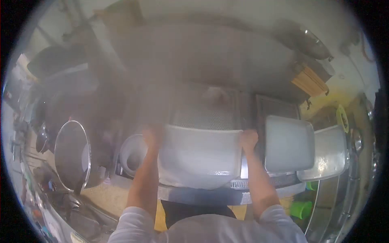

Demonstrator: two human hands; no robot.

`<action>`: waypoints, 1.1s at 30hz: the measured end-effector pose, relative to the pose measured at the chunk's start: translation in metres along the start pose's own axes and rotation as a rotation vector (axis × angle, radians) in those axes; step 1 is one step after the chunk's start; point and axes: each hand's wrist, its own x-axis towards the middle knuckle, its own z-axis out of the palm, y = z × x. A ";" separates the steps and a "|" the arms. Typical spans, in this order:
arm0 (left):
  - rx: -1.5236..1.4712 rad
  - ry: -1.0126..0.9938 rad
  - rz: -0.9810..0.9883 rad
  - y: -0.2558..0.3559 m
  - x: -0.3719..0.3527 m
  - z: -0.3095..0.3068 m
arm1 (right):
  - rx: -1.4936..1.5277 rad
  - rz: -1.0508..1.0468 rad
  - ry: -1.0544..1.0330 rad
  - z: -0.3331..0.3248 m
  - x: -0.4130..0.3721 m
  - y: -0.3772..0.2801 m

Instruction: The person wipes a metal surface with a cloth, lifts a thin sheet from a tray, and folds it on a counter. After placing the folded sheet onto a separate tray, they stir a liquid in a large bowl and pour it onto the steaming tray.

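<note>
Hard to see through the pale haze, most of all on the far side and on the left. In the middle, above the near edge of the grey worktop, a pale rectangular piece; not possible to tell whether bare tray or something covered with cloth. Held by both far corners: at the left one with the left hand, clenched, rather blurred; at the right one with the right hand, closed like a fist, fingertips hidden. Turned with its long axis from left to right, with the far edge almost straight between both hands. Just beyond that edge, a perforated plate, partly covered and unclear. Near the left hand, a round white bowl, partly hidden behind the forearm. To the right of the right hand, a white tray, hiding part of a metal tray.
</note>
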 end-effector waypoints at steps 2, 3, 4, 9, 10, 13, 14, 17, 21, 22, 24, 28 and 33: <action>0.097 0.034 0.059 0.003 0.025 0.014 | -0.100 0.034 -0.007 0.006 0.021 -0.014; 0.104 0.024 0.066 0.026 0.034 -0.002 | -0.119 0.023 -0.002 0.010 0.032 -0.016; 0.112 0.012 0.069 0.044 0.043 -0.011 | -0.140 0.010 -0.001 0.014 0.043 -0.018; 0.019 0.098 0.161 0.064 0.091 0.010 | -0.214 0.064 -0.078 0.034 0.095 -0.029; -0.006 0.073 0.159 0.067 0.099 0.014 | -0.271 0.073 -0.120 0.040 0.107 -0.026; -0.057 0.142 0.184 0.071 0.115 0.029 | -0.373 0.094 -0.173 0.059 0.141 -0.021; -0.061 0.151 0.176 0.073 0.120 0.032 | -0.356 0.100 -0.175 0.064 0.145 -0.019; -0.075 0.153 0.155 0.077 0.132 0.042 | -0.311 0.151 -0.184 0.052 0.148 -0.041; -0.103 0.090 0.136 0.082 0.139 0.040 | -0.218 0.177 -0.180 0.049 0.150 -0.053; -0.107 0.071 0.134 0.083 0.139 0.040 | -0.183 0.153 -0.176 0.050 0.150 -0.050; -0.156 0.031 0.087 0.084 0.141 0.041 | -0.236 0.018 0.002 0.053 0.142 -0.050; -0.321 0.035 0.052 0.082 0.144 0.041 | 0.006 -0.073 -0.145 0.055 0.121 -0.069; -0.252 -0.066 0.250 0.080 0.143 0.028 | 0.003 0.124 -0.714 0.047 0.106 -0.104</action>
